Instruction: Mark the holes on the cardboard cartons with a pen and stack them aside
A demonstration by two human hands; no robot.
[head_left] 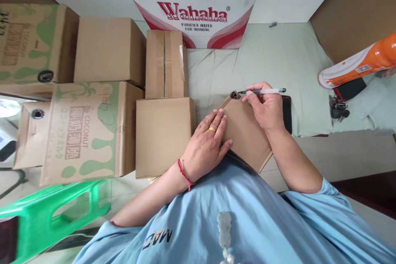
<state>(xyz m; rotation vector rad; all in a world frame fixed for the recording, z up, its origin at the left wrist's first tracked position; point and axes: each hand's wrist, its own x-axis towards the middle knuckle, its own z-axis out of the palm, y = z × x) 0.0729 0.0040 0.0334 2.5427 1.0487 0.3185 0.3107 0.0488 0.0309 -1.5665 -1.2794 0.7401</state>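
A small brown cardboard box (247, 132) lies tilted in front of my body, at the near edge of the covered surface. Near its far left corner is a black-inked patch (235, 95). My right hand (264, 105) pinches a pen (269, 90) with a clear barrel, its tip beside that dark patch. Flat against the left edge of the box rests my left hand (210, 140), fingers stretched out and holding nothing. A dark flat object (287, 113) is partly hidden behind my right hand.
Several cardboard boxes (163, 136) stand to the left, with a green stool (71, 214) below them. A large Wahaha carton (198, 8) is at the back. On the right are an orange bottle (359, 64) and keys (338, 107). A small dark item (272, 24) lies farther back.
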